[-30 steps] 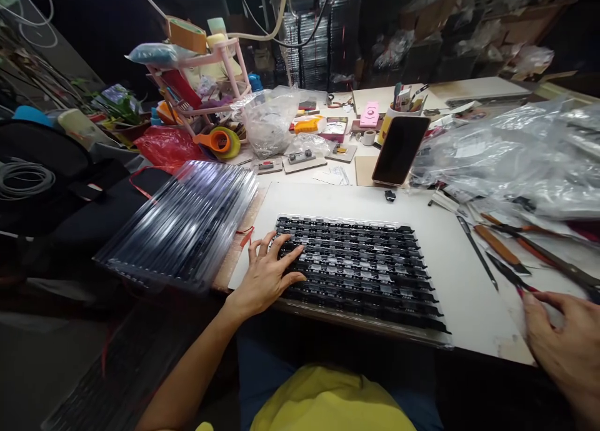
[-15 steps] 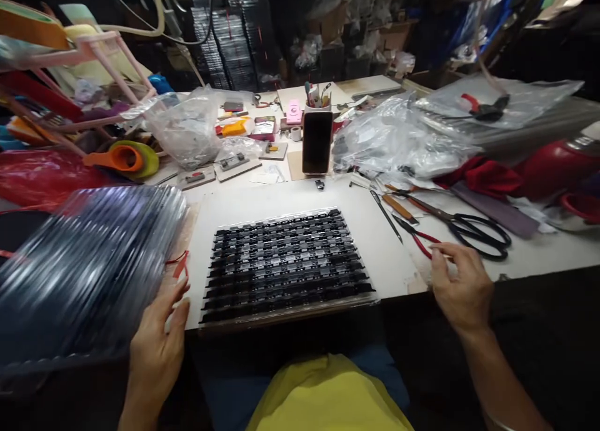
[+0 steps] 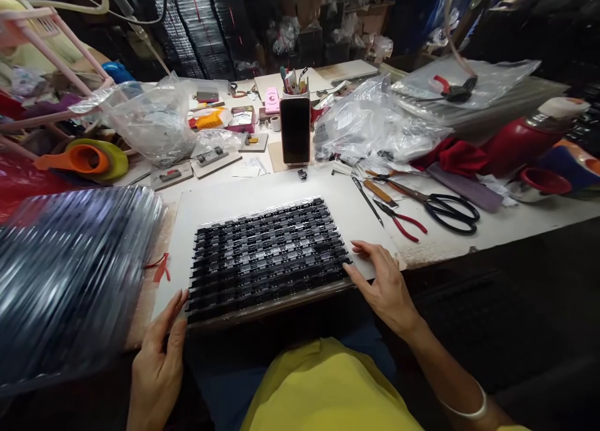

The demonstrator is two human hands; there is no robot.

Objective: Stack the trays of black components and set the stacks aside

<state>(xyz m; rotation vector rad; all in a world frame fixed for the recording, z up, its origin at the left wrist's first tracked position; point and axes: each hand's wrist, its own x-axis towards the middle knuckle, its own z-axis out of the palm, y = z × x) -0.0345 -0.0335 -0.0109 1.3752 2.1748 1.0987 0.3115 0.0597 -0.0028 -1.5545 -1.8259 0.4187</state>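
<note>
A clear plastic tray (image 3: 267, 253) filled with rows of small black parts lies on the white work board, near the table's front edge. At its front left corner is my left hand (image 3: 159, 359), thumb and fingers apart, the fingertips close to or against the tray's side. My right hand (image 3: 387, 287) is by the right side, its thumb at the edge and its index finger stretched out just beyond. Neither hand has closed around the tray. Whether the fingertips press on it I cannot tell.
To the left rises a stack of clear trays (image 3: 75, 275), with a red ribbon (image 3: 162, 267) beside it. On the right lie red-handled pliers (image 3: 403, 222), black scissors (image 3: 445, 209) and a dark pen-like tool (image 3: 368, 201). A phone (image 3: 295, 131) stands behind the white board (image 3: 248, 190).
My right hand has moved left from beside the pliers to the tray's right edge. My left hand has come to the tray's front left corner. The view has shifted right.
</note>
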